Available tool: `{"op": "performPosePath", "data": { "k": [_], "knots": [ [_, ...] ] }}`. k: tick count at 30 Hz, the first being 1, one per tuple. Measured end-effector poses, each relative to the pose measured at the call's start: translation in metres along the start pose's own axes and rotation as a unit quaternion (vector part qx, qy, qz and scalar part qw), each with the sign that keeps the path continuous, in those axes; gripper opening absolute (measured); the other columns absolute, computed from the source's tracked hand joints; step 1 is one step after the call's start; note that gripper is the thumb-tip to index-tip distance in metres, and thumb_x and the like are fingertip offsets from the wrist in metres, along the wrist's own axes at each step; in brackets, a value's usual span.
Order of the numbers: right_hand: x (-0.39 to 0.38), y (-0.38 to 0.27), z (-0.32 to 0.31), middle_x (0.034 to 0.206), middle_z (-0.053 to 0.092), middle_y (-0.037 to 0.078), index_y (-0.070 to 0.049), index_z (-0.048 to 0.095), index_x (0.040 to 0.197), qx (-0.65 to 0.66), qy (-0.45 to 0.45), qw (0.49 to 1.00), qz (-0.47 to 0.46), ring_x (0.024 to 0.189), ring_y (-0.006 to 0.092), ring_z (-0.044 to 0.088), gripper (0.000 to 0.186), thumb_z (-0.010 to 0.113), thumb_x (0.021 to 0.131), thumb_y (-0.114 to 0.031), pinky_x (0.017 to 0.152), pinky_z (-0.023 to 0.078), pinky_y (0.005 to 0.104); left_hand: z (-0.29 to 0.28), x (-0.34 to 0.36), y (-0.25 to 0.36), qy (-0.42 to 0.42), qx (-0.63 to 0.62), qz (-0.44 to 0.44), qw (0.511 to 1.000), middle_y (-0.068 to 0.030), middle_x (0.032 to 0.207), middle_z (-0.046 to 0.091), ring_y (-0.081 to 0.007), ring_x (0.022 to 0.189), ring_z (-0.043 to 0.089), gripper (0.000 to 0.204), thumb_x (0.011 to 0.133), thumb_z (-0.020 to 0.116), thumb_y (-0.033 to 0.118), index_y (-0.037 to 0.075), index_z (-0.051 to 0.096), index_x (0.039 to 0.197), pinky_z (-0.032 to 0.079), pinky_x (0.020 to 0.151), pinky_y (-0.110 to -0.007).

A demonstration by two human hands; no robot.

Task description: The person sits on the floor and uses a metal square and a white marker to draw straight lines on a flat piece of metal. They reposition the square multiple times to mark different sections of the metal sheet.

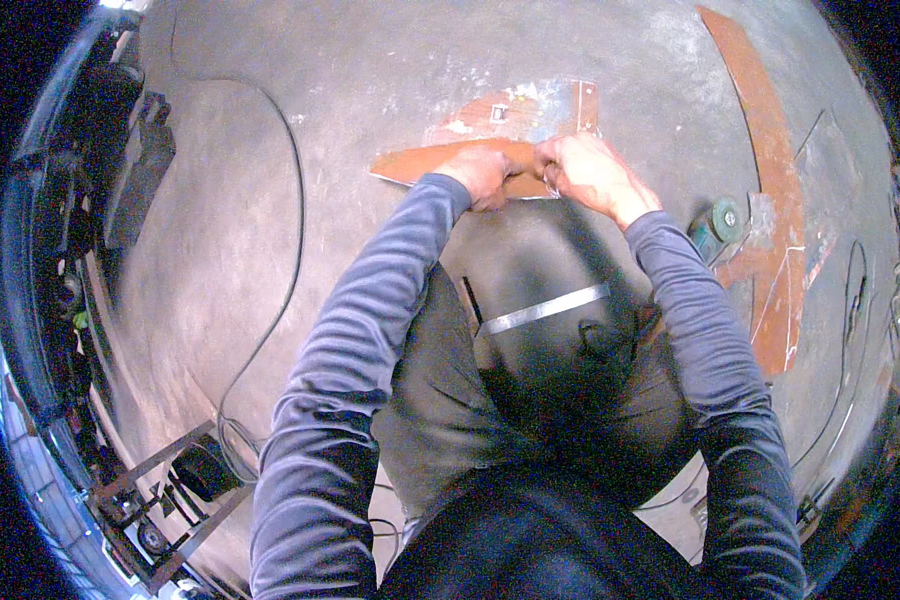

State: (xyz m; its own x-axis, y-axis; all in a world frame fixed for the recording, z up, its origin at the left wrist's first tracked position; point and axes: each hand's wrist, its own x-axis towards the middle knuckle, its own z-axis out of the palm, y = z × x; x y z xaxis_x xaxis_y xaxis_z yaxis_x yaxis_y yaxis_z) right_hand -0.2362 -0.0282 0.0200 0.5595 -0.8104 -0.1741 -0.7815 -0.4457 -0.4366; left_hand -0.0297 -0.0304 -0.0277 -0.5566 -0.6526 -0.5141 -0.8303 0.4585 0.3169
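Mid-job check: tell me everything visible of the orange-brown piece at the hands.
The orange-brown piece looks like thin, flat metal with a rusty or painted surface. It tapers to a point at its left, where the lower edge shows pale. It is over the grey floor, a scuffed, patchy sheet beyond it. The left hand and right hand are curled at it, hiding part, so their grip is unclear.
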Motion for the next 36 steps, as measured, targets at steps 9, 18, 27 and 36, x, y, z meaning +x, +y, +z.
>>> {"op": "performPosePath", "data": {
  "k": [9,18,27,36],
  "knots": [
    [-0.020,0.009,-0.020,0.086,0.073,0.009,-0.007,0.072,0.092,0.188,-0.093,0.975,0.073,0.083,0.0210,0.069,0.016,0.066,0.082,-0.017,0.077,0.053,0.0367,0.002,-0.004,0.004,0.024,-0.022,0.003,0.999,-0.0203,0.124,0.068,-0.0383,0.115,0.065,0.072,0.069,0.061,0.007,0.013,0.059,0.141,0.052,0.099,-0.046],
    [-0.018,0.011,-0.009,0.088,0.074,0.011,-0.007,0.073,0.091,0.123,-0.088,0.987,0.053,0.085,0.0240,0.070,0.015,0.067,0.081,-0.017,0.078,0.053,0.0385,-0.006,-0.006,0.010,0.004,-0.011,-0.003,1.000,-0.0204,0.124,0.068,-0.0383,0.115,0.065,0.072,0.070,0.060,0.007,0.014,0.058,0.141,0.052,0.099,-0.046],
    [-0.015,0.002,0.000,0.093,0.073,0.016,-0.010,0.074,0.097,0.010,-0.070,0.997,0.026,0.090,0.0321,0.070,0.019,0.064,0.083,-0.017,0.082,0.053,0.0428,0.001,-0.002,0.008,-0.009,0.007,-0.016,1.000,-0.0182,0.130,0.066,-0.0341,0.120,0.063,0.070,0.074,0.065,0.009,0.016,0.057,0.143,0.051,0.103,-0.042],
    [-0.010,0.034,-0.019,0.095,0.073,0.013,-0.008,0.073,0.111,0.257,0.102,0.953,0.123,0.088,0.0281,0.071,0.028,0.059,0.089,-0.020,0.080,0.055,0.0403,-0.021,-0.005,-0.004,0.005,-0.009,-0.057,0.998,-0.0182,0.126,0.068,-0.0360,0.115,0.065,0.061,0.080,0.055,0.012,0.022,0.060,0.140,0.051,0.101,-0.043]
  ]
}}
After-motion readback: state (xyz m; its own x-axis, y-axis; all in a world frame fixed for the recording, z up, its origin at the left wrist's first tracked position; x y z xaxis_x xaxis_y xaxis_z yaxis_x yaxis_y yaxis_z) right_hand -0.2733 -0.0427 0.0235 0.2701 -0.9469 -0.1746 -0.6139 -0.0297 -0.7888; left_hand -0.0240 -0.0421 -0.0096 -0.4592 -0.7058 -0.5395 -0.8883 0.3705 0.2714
